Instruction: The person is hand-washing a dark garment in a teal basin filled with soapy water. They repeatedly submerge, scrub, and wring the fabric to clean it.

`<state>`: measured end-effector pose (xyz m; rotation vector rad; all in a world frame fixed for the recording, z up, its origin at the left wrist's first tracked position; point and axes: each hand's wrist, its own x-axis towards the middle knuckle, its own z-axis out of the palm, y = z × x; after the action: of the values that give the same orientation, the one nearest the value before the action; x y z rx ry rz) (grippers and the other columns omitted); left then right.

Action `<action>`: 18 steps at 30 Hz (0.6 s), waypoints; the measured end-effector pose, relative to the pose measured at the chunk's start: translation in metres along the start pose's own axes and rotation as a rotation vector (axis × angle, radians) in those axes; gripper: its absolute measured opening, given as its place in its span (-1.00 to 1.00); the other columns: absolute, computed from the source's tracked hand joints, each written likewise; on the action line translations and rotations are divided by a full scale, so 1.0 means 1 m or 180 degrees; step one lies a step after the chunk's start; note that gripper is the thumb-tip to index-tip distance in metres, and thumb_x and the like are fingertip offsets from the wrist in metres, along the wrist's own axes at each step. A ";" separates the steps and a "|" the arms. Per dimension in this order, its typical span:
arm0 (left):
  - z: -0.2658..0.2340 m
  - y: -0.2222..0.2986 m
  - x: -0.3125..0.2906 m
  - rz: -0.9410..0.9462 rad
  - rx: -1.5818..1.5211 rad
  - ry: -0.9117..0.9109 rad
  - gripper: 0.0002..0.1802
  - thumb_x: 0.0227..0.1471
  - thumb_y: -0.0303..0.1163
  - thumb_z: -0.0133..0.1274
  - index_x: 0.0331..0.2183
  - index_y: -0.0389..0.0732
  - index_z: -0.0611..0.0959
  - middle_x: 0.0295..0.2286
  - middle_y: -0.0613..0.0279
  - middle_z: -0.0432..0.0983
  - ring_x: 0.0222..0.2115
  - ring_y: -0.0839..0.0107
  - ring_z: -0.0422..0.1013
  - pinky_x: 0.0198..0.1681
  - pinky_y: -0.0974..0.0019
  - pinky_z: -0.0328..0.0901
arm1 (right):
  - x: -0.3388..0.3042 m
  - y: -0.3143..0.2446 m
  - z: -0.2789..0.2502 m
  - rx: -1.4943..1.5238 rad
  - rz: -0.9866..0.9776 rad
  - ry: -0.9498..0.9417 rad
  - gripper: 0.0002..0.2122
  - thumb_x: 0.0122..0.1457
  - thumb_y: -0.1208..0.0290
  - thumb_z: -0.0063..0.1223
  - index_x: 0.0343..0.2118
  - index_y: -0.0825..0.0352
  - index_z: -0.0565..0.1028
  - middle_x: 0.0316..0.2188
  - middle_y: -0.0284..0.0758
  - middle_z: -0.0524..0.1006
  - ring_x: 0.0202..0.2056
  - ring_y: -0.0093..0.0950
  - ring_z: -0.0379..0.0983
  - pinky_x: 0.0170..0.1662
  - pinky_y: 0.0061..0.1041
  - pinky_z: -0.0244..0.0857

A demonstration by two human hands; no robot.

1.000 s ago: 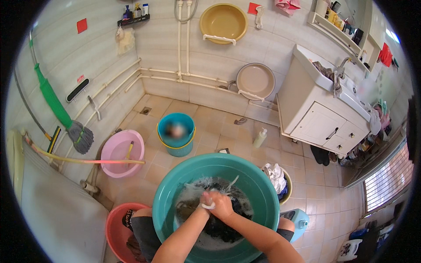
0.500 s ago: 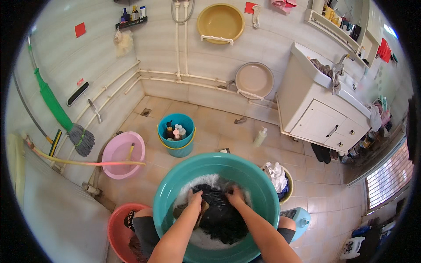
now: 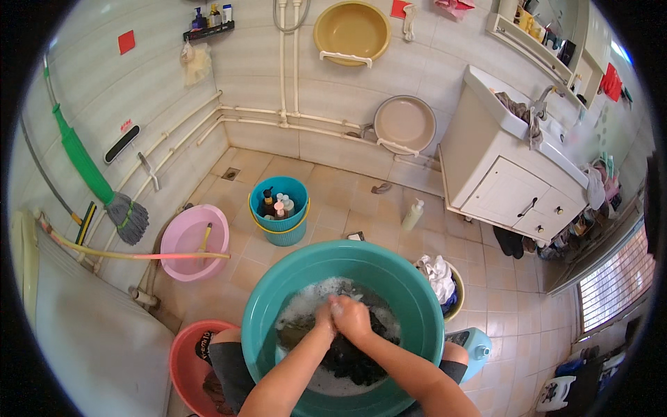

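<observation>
A large teal basin (image 3: pixel 260 313) stands between my knees, holding foamy water (image 3: pixel 295 306). In the water lies a bunched wet black garment (image 3: pixel 354 358), with an olive-brown cloth (image 3: pixel 294 335) at its left. My left hand (image 3: pixel 325 318) and my right hand (image 3: pixel 352 320) are pressed together above the middle of the basin. Both are closed, and the black garment runs up beneath them; the fold between the palms is hidden.
A red basin (image 3: pixel 184 361) with clothes sits by my left knee. A blue bottle (image 3: pixel 478 353) and a laundry basket (image 3: pixel 455 299) are at the right. Ahead stand a blue bucket (image 3: pixel 281 235), a pink basin (image 3: pixel 177 240), a pump bottle (image 3: pixel 413 215) and a white cabinet (image 3: pixel 511 191).
My hands have come together from the two sides of the black garment. The garment is more bunched and lower, and more of the olive-brown cloth shows.
</observation>
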<state>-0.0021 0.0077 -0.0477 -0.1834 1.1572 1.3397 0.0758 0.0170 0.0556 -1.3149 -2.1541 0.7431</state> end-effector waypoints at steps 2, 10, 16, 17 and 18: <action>0.045 0.021 -0.057 0.0347 0.0551 0.0079 -0.81 -0.12 -0.34 0.02 -0.61 -0.23 0.44 -0.61 0.28 0.30 -0.52 0.38 0.28 -0.49 0.32 0.17 | 0.016 0.019 -0.007 -0.0004 0.0564 0.0323 -0.66 0.07 0.21 -0.16 -0.67 0.40 0.40 -0.66 -0.02 0.40 -0.57 -0.06 0.36 -0.52 -0.17 0.22; -0.004 -0.007 0.000 0.0789 0.0562 -0.0581 -0.66 0.02 -0.23 -0.19 -0.24 -0.26 0.45 -0.26 0.16 0.37 -0.25 0.35 0.28 -0.20 0.27 0.18 | -0.015 -0.002 0.000 0.0309 -0.0840 0.0182 -0.76 0.01 0.30 -0.04 -0.66 0.36 0.43 -0.72 -0.11 0.38 -0.67 -0.15 0.33 -0.59 -0.28 0.22; 0.029 0.044 -0.054 0.0734 0.1158 0.0138 -0.30 -0.12 0.05 -0.01 -0.06 -0.26 0.32 -0.02 0.03 0.15 0.00 0.23 0.08 -0.02 0.20 0.04 | 0.011 0.074 -0.004 0.0496 0.1596 0.0243 -0.62 0.12 0.12 -0.20 -0.26 0.40 0.40 -0.36 -0.08 0.46 -0.31 -0.15 0.38 -0.26 -0.30 0.20; 0.010 0.044 -0.040 0.0602 0.1223 0.0180 -0.29 -0.12 0.06 -0.01 -0.03 -0.22 0.29 -0.02 0.05 0.14 0.00 0.21 0.09 -0.03 0.17 0.05 | 0.003 0.071 -0.003 -0.0264 0.1156 -0.0095 -0.62 0.11 0.12 -0.20 -0.20 0.37 0.38 -0.34 -0.08 0.46 -0.28 -0.17 0.37 -0.23 -0.31 0.20; 0.003 0.046 -0.039 0.0452 0.1292 0.0208 -0.27 -0.12 0.07 -0.01 -0.01 -0.18 0.27 -0.01 0.08 0.13 -0.01 0.20 0.10 -0.03 0.15 0.06 | -0.004 0.068 -0.003 -0.1029 0.0722 -0.0423 -0.61 0.11 0.12 -0.19 -0.13 0.34 0.37 -0.31 -0.09 0.45 -0.25 -0.18 0.36 -0.21 -0.31 0.19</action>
<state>-0.0306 -0.0015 0.0047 0.1527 1.4935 1.1980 0.1219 0.0401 0.0116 -1.7427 -2.3276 0.5976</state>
